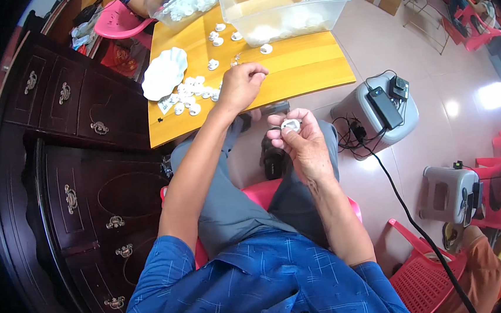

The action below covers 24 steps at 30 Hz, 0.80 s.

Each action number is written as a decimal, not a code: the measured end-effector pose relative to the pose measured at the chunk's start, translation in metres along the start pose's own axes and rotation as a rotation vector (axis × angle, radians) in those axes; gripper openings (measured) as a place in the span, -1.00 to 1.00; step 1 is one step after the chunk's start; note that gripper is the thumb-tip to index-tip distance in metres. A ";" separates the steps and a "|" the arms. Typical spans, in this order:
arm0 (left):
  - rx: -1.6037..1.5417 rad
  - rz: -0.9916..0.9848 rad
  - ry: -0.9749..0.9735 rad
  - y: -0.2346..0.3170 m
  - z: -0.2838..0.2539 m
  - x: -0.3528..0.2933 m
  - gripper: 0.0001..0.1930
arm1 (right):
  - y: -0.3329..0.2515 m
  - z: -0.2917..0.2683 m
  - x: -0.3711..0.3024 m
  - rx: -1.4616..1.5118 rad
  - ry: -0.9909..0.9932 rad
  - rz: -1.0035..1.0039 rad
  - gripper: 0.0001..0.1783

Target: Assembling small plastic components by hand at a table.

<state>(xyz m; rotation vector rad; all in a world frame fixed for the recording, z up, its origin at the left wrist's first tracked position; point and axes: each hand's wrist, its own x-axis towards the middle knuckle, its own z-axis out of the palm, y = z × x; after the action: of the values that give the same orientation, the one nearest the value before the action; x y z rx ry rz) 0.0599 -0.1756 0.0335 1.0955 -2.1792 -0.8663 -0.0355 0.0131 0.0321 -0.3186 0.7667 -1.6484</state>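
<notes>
My right hand (304, 146) is raised over my lap, thumb and fingers closed around a small round white plastic part (290, 125). Above the near side of the yellow wooden table (305, 64), my left hand (241, 88) is closed with its fingers curled together. Whatever it may pinch is hidden or too small to name. Left of that hand lies a cluster of similar white parts (189, 90), beside a white scalloped dish (164, 74). Just beyond the left hand are a few tiny bits (236, 59) and a loose white part (213, 64).
A large clear plastic bin (288, 36) with white pieces and another filled bin (188, 5) stand at the table's far side. Dark wooden cabinets (79, 146) flank my left. A grey stool (370, 112) holds black devices, with a cable (394, 186) trailing right. Someone's arm (137, 3) shows opposite.
</notes>
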 end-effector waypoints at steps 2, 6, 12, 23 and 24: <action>-0.346 -0.136 -0.021 -0.002 -0.015 -0.020 -0.87 | 0.001 -0.001 0.000 -0.037 -0.026 0.029 -0.78; -0.677 -0.174 0.017 0.027 -0.042 -0.068 -0.90 | 0.003 -0.005 0.000 -0.181 -0.083 0.061 -0.71; -0.706 -0.118 0.024 0.039 -0.045 -0.122 -0.87 | 0.012 0.000 -0.001 -0.172 -0.068 0.099 -0.57; -0.727 -0.032 -0.007 0.071 -0.030 -0.140 -0.91 | 0.020 -0.010 -0.008 -0.220 -0.124 0.021 -0.88; -0.619 -0.002 -0.012 0.085 -0.021 -0.141 -0.92 | 0.020 -0.004 -0.007 -0.237 -0.073 0.059 -0.89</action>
<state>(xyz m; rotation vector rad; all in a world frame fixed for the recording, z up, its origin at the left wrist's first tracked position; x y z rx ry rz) 0.1063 -0.0248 0.0848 0.7751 -1.7228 -1.4203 -0.0215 0.0200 0.0177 -0.5162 0.9094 -1.4847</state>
